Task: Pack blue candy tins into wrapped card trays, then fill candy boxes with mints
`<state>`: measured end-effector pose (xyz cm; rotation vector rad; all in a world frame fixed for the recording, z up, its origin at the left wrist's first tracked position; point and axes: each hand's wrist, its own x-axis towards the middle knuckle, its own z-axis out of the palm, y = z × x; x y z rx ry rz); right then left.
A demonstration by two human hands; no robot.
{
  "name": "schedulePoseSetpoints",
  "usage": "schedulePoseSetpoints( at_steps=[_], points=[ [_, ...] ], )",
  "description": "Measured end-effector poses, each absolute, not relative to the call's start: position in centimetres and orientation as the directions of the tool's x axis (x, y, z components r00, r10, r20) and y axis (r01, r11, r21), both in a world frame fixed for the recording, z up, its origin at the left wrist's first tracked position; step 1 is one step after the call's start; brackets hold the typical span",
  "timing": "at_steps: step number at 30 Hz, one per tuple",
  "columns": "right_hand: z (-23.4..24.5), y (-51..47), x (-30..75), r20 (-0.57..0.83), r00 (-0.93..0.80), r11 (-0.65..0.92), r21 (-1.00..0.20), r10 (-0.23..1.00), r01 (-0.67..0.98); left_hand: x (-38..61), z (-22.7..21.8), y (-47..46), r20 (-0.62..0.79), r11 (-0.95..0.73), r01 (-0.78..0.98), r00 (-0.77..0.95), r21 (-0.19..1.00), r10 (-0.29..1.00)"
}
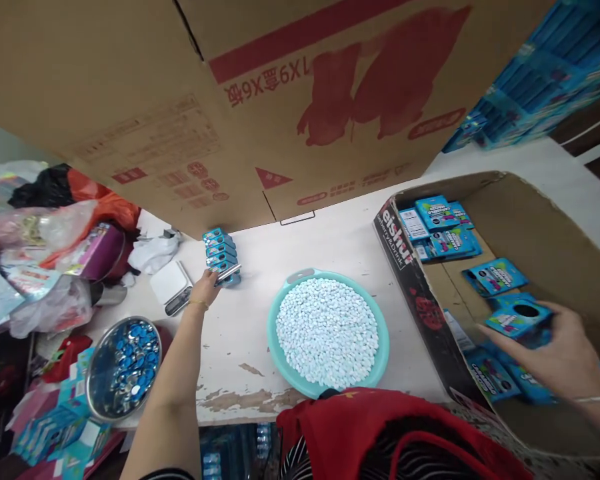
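Note:
My left hand (pixel 206 287) reaches far across the white table (pixel 330 240) and touches the bottom of a stack of small blue tins (pixel 221 256), fingers closed on the lowest one. My right hand (pixel 555 357) is inside an open cardboard box (pixel 530 220) at the right, fingers wrapped round a blue packet (pixel 517 319) with a round hole in its face. More blue packets (pixel 443 227) lie in the box. A turquoise basin (pixel 280 313) full of small white candies (pixel 327 331) sits in the middle between my arms.
A large cardboard carton (pixel 280 100) looms over the back of the table. A small white scale (pixel 170 283) lies left of the stack. A metal bowl of blue lids (pixel 125 367) and plastic bags (pixel 45 247) crowd the left. Blue packages (pixel 540 87) are stacked at the top right.

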<state>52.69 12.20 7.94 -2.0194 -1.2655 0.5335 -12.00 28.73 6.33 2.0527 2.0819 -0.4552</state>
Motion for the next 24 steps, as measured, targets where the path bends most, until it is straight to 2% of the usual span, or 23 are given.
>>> schedulePoseSetpoints(
  at_steps=[1,3,5,7,9,11,12,14,16,21,24],
  points=[
    [8.7,12.4,50.6,-0.026,0.46,-0.33,-0.733,0.888,0.595,-12.2,6.1,29.0,-0.328,0.015,0.996,-0.043,-0.09,0.944],
    [9.8,12.5,46.8,-0.151,0.375,-0.328,-0.819,0.915,0.471,-11.9,5.9,29.0,-0.267,0.054,0.997,-0.065,-0.049,0.962],
    [10.3,12.3,43.7,-0.281,0.243,-0.348,-0.888,0.928,0.3,-10.6,6.0,27.9,-0.176,0.064,0.995,-0.05,0.075,0.983],
    [10.3,11.7,41.7,-0.364,0.112,-0.379,-0.91,0.925,0.169,-8.2,6.3,25.5,-0.134,-0.01,0.969,0.044,0.247,0.99],
    [10.3,11.0,40.5,-0.426,-0.022,-0.424,-0.904,0.905,0.054,-4.9,6.8,22.0,-0.204,-0.131,0.905,0.229,0.405,0.952],
    [10.3,10.1,40.1,-0.495,-0.131,-0.505,-0.861,0.859,-0.054,-1.1,7.1,17.9,-0.337,-0.197,0.842,0.401,0.503,0.852],
    [10.4,9.6,40.0,-0.53,-0.169,-0.549,-0.829,0.831,-0.103,0.9,7.1,16.0,-0.414,-0.198,0.837,0.441,0.51,0.796],
    [10.5,8.7,40.0,-0.58,-0.215,-0.616,-0.765,0.785,-0.187,4.8,6.5,12.7,-0.547,-0.177,0.875,0.428,0.451,0.719],
    [10.7,7.8,40.2,-0.6,-0.236,-0.645,-0.723,0.764,-0.248,8.2,5.3,10.9,-0.602,-0.153,0.909,0.375,0.388,0.705],
    [10.7,7.1,41.3,-0.589,-0.119,-0.592,-0.735,0.799,-0.331,14.3,1.7,11.0,-0.542,-0.101,0.913,0.321,0.395,0.777],
    [10.0,7.1,41.9,-0.542,-0.008,-0.525,-0.808,0.84,-0.267,16.8,0.2,11.8,-0.488,-0.082,0.895,0.313,0.438,0.815]
  ],
)
